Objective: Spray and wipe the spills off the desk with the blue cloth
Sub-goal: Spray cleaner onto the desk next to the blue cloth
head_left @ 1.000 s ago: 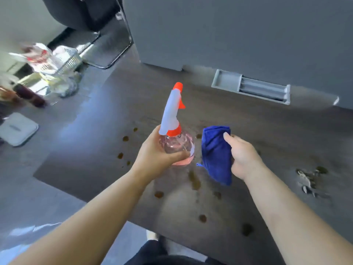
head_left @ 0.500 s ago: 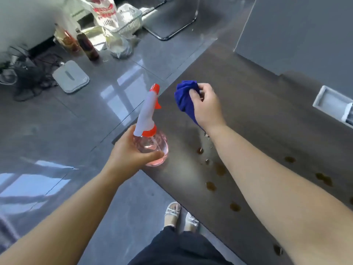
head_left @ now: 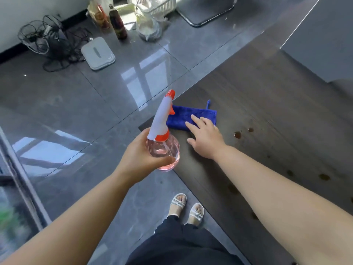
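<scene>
Right hand (head_left: 207,138) spread flat, fingers straight, fingertips resting on folded blue microfibre cloth (head_left: 191,116), heel of the hand over dark wood-grain desk (head_left: 267,111); nothing clasped. Cloth lying flat at the desk's corner, just beside the edge, small loop sticking up at its far right corner. Left hand (head_left: 145,155) wrapped round the belly of clear round spray bottle (head_left: 162,144) with pink liquid, white neck and orange nozzle; thumb across the front, bottle held upright in the air at the desk edge, nozzle pointing away. Brown spill drops (head_left: 237,134) on the desk to the right of the hand, apart from the cloth; more dotted beside the right forearm. On glossy grey tiled floor (head_left: 76,104): flat white square device (head_left: 98,53), dark glass bottle (head_left: 117,22), tangle of black cables (head_left: 57,54). White strappy sandals (head_left: 178,202) below.
</scene>
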